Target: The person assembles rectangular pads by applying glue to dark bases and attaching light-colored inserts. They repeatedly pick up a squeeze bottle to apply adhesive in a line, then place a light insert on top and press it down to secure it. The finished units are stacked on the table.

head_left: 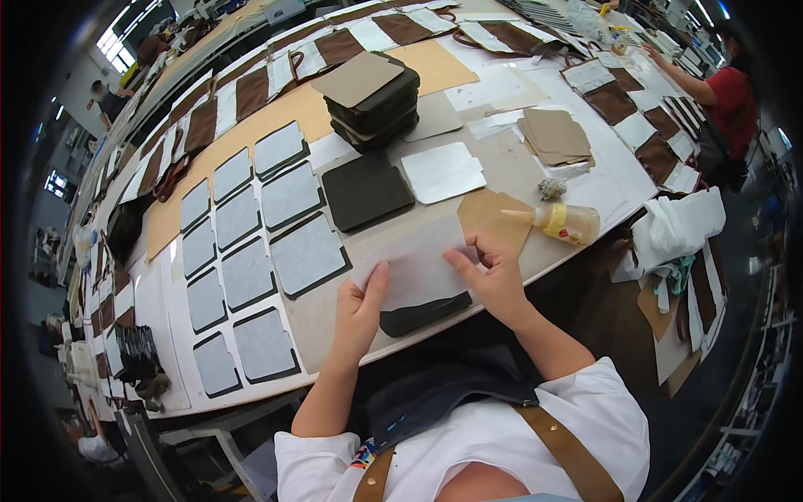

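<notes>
Between my left hand [363,303] and my right hand [495,274] is a thin whitish sheet [414,261], gripped at its two sides with thumbs on top. Beneath it, at the table's near edge, lies a dark panel [425,316], partly covered by the sheet. Just beyond sit a flat stack of dark panels [368,191] and a white panel [443,171] with a notched edge. To the right of my right hand, a squeeze bottle [567,223] with a yellow collar lies on its side by a tan card [502,216].
Left of my hands are rows of dark panels topped with pale sheets [305,255]. A tall dark stack [372,105] bears a brown board [358,81]. Brown cards [556,138] lie at right. Brown-and-white bag pieces [251,92] line the far side. A co-worker in red [732,105] stands at right.
</notes>
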A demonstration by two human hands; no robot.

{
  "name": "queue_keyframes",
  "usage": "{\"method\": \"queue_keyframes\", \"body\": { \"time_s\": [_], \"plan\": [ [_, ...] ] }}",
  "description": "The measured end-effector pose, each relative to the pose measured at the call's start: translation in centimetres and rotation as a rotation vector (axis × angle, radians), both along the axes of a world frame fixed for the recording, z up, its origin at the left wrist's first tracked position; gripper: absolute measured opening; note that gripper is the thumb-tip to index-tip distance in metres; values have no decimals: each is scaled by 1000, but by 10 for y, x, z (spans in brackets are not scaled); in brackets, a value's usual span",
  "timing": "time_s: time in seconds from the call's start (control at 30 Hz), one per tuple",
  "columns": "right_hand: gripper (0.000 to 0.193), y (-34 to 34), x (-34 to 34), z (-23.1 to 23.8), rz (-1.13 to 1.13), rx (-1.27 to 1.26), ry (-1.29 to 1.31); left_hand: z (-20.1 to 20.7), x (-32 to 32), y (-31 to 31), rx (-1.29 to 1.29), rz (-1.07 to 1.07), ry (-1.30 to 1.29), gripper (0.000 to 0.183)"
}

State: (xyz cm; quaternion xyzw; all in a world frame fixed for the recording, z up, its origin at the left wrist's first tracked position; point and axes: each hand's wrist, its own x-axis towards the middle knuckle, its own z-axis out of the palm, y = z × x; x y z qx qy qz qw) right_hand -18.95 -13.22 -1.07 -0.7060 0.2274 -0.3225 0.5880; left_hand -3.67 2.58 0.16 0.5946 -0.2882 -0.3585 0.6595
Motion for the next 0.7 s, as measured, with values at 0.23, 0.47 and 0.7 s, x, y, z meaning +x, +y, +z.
{"method": "queue_keyframes", "body": {
  "time_s": [0.23, 0.47, 0.7],
  "plan": [
    [16, 7, -6, 0, 82, 30, 31, -14, 4, 5, 79, 89, -198, 41],
    [19, 6, -5, -6, 88, 113, 58, -19, -2, 8, 96, 153, -239, 37],
    [17, 1, -1, -15, 8, 239, 22, -22, 1, 7, 64, 27, -54, 40]
  ]
}}
